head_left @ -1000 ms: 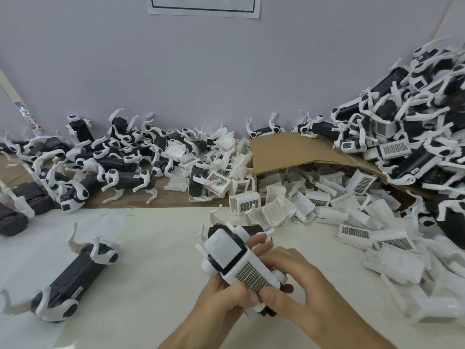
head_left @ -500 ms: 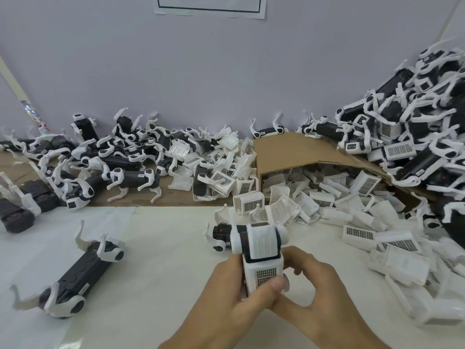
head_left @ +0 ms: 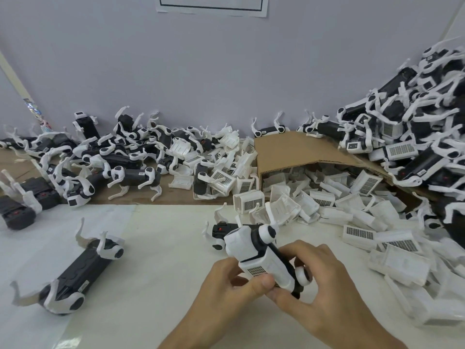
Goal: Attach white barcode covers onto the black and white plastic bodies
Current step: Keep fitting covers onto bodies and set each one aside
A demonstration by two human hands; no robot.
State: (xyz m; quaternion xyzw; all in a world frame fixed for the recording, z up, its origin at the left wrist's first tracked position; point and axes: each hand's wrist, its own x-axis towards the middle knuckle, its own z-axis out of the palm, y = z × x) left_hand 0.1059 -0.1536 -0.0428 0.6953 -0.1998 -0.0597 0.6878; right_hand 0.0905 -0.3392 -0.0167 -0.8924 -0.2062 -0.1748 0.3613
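Observation:
Both hands hold one black and white plastic body (head_left: 261, 250) low in the middle, above the white table. A white barcode cover (head_left: 264, 267) sits on it, its barcode patch facing me. My left hand (head_left: 226, 290) grips the near end from the left, thumb pressed just below the barcode. My right hand (head_left: 319, 280) wraps the body from the right and underneath. Another black body (head_left: 221, 231) with white legs lies just behind the held one. A further body (head_left: 75, 275) lies on its back at the left.
Loose white covers (head_left: 324, 197) spill from a tipped cardboard box (head_left: 289, 152) across the right of the table. Finished bodies are heaped at the far right (head_left: 415, 137). Several more bodies (head_left: 120, 162) crowd the brown strip along the wall.
The held body has turned in my hands: its front end now points up and left and the barcode patch sits lower. My right hand has closed further round its side.

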